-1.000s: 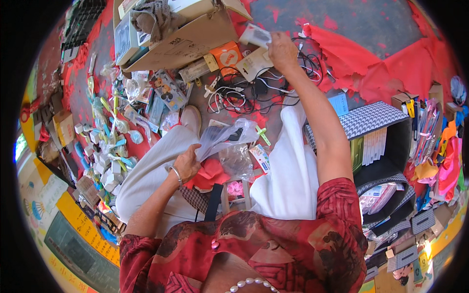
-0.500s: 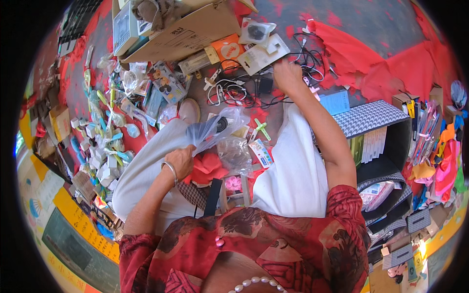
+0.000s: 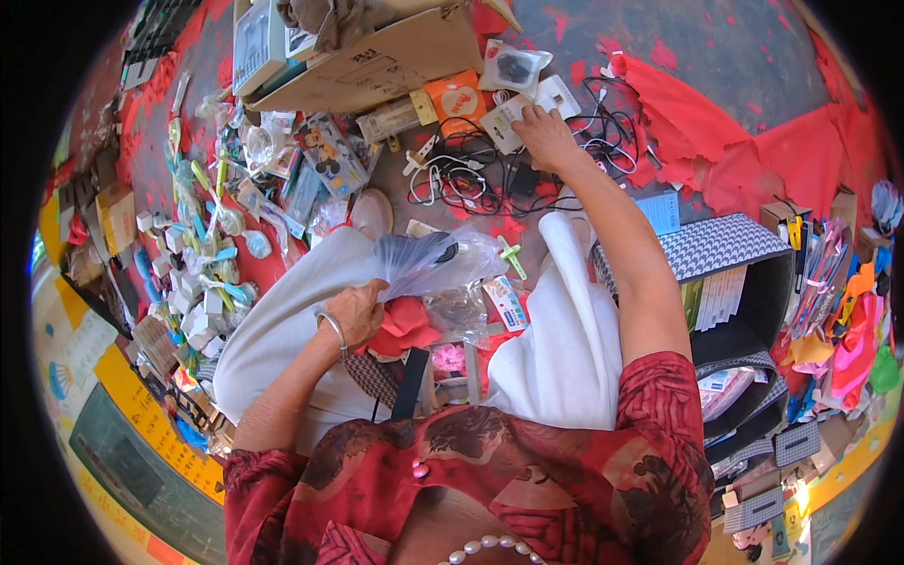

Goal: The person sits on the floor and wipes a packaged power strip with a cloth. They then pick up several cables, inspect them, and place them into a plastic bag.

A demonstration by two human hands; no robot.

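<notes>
My left hand (image 3: pixel 356 311) is closed on the gathered end of a clear plastic bag (image 3: pixel 428 268) above my left shin. Something dark and round (image 3: pixel 447 251) shows through the bag's film; its kind cannot be made out. At the far side, my right hand (image 3: pixel 546 137) reaches over a flat white package (image 3: pixel 507 121), with its fingers stretched out on top; the thumb is hidden. The package lies on the floor beside an orange box (image 3: pixel 459 99) and a small clear packet with a black item (image 3: pixel 515 68). Tangled black and white cables (image 3: pixel 461 179) lie under and beside the right hand.
A large cardboard box (image 3: pixel 377 66) stands at the far left. Several small packaged goods (image 3: pixel 202 254) are strewn on the left. Patterned storage boxes (image 3: pixel 720 231) stand to the right, and torn red sheeting (image 3: pixel 697 113) covers part of the floor. A green plastic piece (image 3: pixel 511 254) lies between my legs.
My right hand has moved left from the cables onto the flat white package. The plastic bag in my left hand has tipped lower and spread to the right. The view has shifted slightly.
</notes>
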